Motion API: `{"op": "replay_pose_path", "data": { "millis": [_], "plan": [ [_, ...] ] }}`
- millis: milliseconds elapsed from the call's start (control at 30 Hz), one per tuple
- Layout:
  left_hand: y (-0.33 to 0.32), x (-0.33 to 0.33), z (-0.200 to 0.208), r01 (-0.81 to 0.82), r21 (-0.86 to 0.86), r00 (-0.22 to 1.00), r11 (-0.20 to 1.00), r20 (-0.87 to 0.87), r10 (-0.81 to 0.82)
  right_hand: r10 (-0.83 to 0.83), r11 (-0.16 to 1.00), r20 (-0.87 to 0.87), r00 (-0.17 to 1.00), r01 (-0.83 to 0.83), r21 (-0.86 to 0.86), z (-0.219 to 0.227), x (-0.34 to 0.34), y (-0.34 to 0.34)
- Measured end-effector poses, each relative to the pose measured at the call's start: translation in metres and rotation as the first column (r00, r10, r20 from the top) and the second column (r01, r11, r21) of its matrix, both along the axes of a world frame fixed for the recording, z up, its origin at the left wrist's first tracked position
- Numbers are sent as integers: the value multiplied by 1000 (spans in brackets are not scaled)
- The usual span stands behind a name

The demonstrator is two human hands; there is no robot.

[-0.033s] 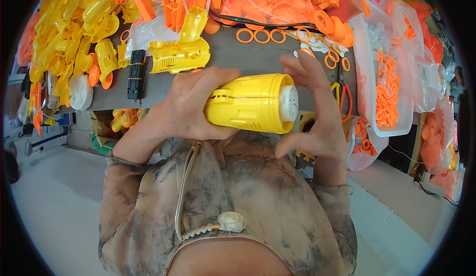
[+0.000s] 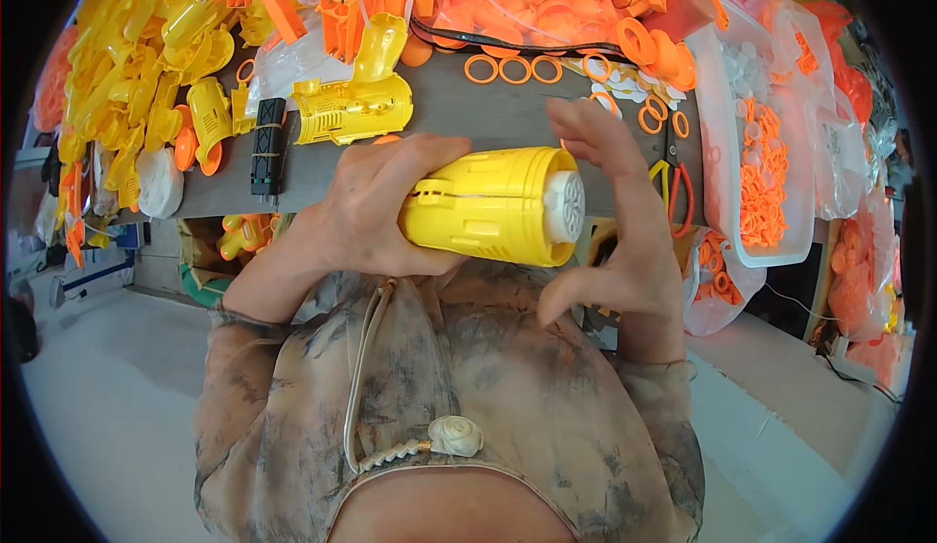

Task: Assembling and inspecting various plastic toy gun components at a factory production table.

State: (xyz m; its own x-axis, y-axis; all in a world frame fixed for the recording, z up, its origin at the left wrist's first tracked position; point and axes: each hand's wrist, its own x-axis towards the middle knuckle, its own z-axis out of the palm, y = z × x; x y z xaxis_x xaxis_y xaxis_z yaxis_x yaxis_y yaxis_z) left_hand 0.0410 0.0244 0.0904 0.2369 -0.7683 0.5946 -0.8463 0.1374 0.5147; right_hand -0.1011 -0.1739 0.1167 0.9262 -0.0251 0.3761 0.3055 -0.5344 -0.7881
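Note:
My left hand is wrapped round the back part of a yellow plastic cylinder housing, held sideways above my lap at the table's near edge. A seam runs along its side, and a white round insert with a patterned face shows in its right end. My right hand is beside that end with thumb and fingers spread apart, holding nothing. A similar yellow half shell lies on the table beyond my left hand, next to a black rectangular part.
Yellow shells pile up at the left. Orange rings and a heap of orange parts lie at the back. At the right are scissors and a white bin holding small orange rings.
Very little differs: my right hand's fingers have shifted slightly, and the cylinder's right end has turned or dipped a touch.

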Motion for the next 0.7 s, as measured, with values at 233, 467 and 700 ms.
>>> {"op": "replay_pose_path", "data": {
  "millis": [233, 467, 700],
  "plan": [
    [7, -2, -12, -28, -56, 996, 998, 80, 32, 53, 996, 47, 998, -49, -81, -5, 13, 26],
    [8, 2, -3, -20, -13, 997, 1000, 71, 21, 59, 997, 47, 997, -56, -58, -12, 12, 16],
    [21, -4, -10, -277, -181, 952, 944, 84, 295, -120, 991, 184, 976, 106, 85, -27, 15, 18]
  ]
}}
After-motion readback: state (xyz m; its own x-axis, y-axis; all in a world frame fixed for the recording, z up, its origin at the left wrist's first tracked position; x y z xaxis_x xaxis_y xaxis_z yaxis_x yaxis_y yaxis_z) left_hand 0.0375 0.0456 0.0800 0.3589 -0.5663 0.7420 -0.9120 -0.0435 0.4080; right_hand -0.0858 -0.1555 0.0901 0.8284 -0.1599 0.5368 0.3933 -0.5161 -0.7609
